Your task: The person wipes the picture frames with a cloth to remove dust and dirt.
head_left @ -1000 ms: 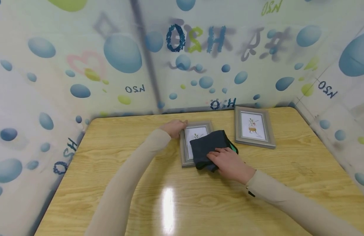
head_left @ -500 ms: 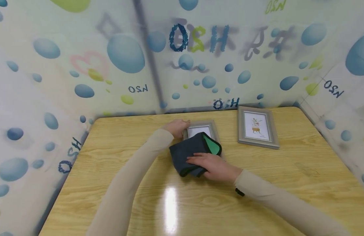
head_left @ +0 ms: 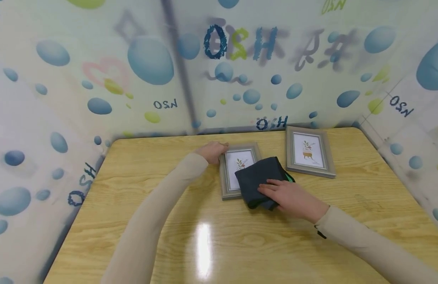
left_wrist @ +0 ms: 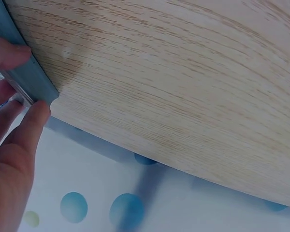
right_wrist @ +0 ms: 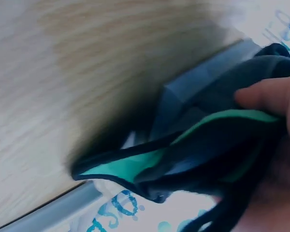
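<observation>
A grey picture frame (head_left: 224, 177) with a plant print lies flat on the wooden table. At its upper left corner my left hand (head_left: 212, 152) grips the edge, and the left wrist view shows thumb and fingers around the frame's corner (left_wrist: 36, 79). A folded dark cloth (head_left: 256, 179), black-edged and green inside, covers the frame's lower right part. My right hand (head_left: 293, 199) holds this cloth against the frame. Seen from the right wrist, the thumb (right_wrist: 263, 94) presses on the dark fabric and a green fold (right_wrist: 125, 166) hangs out. The fingertips beneath are partly hidden.
A second grey picture frame (head_left: 310, 170) with a similar print lies at the back right of the table (head_left: 144, 169). Behind the table's far edge stands a wall (head_left: 109, 83) patterned with blue and green drops and letters.
My right hand swept the cloth left across the frame, then back to the right, uncovering the plant print again. My left hand has stayed on the frame's corner.
</observation>
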Motion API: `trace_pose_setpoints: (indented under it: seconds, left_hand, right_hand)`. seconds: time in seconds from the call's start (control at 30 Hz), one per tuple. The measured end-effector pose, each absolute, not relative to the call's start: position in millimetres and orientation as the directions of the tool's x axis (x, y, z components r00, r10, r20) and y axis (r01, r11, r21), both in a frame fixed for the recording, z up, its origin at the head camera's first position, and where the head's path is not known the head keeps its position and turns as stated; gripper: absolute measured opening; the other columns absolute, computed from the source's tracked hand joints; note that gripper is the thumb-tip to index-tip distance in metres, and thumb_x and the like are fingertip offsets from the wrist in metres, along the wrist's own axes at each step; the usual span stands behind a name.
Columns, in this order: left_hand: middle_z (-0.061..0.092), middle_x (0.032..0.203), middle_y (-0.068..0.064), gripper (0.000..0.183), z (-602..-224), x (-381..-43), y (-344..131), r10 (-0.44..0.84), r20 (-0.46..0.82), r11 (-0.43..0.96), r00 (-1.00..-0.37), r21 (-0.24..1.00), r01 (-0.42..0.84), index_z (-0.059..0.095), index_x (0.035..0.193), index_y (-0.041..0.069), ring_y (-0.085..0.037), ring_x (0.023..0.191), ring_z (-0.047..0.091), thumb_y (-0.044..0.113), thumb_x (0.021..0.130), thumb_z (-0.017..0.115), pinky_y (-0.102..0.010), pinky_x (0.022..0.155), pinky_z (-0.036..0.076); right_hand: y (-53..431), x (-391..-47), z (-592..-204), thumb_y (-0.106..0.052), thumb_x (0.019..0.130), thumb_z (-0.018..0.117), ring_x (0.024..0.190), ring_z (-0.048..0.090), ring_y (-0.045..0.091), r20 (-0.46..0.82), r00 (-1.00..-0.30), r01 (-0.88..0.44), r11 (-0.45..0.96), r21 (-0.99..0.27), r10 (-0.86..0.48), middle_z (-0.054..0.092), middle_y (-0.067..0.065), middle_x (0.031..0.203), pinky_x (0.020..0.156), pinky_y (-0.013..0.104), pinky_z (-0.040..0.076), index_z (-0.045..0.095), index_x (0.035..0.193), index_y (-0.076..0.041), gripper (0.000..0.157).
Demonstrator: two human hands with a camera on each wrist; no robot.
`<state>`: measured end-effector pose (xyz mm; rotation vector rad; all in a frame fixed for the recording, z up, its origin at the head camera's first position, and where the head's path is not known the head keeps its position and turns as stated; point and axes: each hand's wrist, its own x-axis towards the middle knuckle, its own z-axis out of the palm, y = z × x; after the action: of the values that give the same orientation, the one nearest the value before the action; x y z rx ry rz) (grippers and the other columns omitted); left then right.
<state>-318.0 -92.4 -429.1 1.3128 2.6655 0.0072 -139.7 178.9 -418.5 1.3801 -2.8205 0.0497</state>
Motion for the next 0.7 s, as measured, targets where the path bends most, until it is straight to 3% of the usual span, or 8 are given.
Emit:
trace_pose_setpoints:
  seconds: [0.2,0.43,0.57,0.7]
  left_hand:
    - [0.057,0.131,-0.018,0.029,-429,-319,-90,0.775,-0.163,0.626,-0.610,0.076,0.776,0.065,0.103,-0.001,-0.031,0.098,0.064,-0.013,0.077,0.063,-0.036,0.084,0.051]
    - [0.055,0.133,-0.014,0.028,-426,-322,-87,0.746,-0.228,0.654,-0.626,0.073,0.753,0.064,0.107,0.001,-0.028,0.099,0.062,-0.010,0.081,0.065,-0.036,0.084,0.049]
    - [0.058,0.127,-0.012,0.028,-426,-322,-88,0.748,-0.240,0.647,-0.619,0.052,0.761,0.065,0.107,0.002,-0.026,0.096,0.062,-0.009,0.082,0.065,-0.035,0.081,0.049]
    - [0.060,0.118,-0.010,0.023,-426,-322,-89,0.763,-0.231,0.628,-0.603,0.046,0.777,0.065,0.101,0.003,-0.022,0.084,0.059,-0.009,0.081,0.065,-0.034,0.074,0.048]
  right_hand:
    - [166,-136,-427,-0.003,0.085,0.072,0.133,0.040,0.029,0.042,-0.463,-0.874,0.464,0.141,-0.885,0.048,0.009,0.143,0.101,0.040,0.041,0.054,0.137,-0.007,0.055]
    - [121,-141,-439,-0.020,0.089,0.070,0.140,0.029,0.029,0.061,-0.323,-0.885,0.324,0.333,-0.945,0.034,0.006,0.153,0.109,0.046,0.030,0.058,0.135,-0.019,0.047]
    - [103,-144,-443,-0.027,0.089,0.070,0.138,0.032,0.027,0.074,-0.299,-0.864,0.303,0.402,-0.951,0.034,0.004,0.153,0.108,0.049,0.031,0.058,0.135,-0.022,0.048]
    - [103,-144,-447,-0.027,0.088,0.071,0.137,0.034,0.027,0.086,-0.322,-0.868,0.330,0.371,-0.943,0.034,0.004,0.153,0.104,0.047,0.036,0.055,0.138,-0.023,0.052]
